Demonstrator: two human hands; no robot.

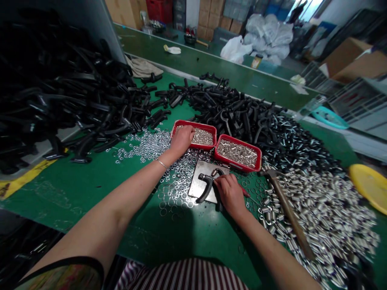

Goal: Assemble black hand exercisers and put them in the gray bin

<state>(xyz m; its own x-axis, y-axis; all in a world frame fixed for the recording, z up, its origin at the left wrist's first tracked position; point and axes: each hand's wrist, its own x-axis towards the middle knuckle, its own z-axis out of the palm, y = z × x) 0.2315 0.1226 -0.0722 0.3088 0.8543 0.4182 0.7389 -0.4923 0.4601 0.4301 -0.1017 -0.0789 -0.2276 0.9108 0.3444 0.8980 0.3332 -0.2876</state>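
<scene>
My left hand (182, 140) reaches into the left red tray (215, 139), its fingers bent down over small shiny metal pieces (203, 137). Whatever its fingertips pinch is hidden. My right hand (230, 193) is closed on a curved black bracket-like part (207, 188), which lies on a flat metal plate (196, 183). Its fingertips press near the joint of that part. A screwdriver with a red handle (245, 192) lies beside my right hand, partly covered. The second red tray (260, 159) holds small metal pins (237, 152).
Loose rings and nuts (178, 189) spread left of the plate. A wooden-handled hammer (290, 213) rests on metal sleeves (329, 201) at right. Black parts (236, 108) pile behind the trays and at far left (75, 92). Dark-ended screws (299, 141) and a yellow lid-like disc (370, 185) are at right.
</scene>
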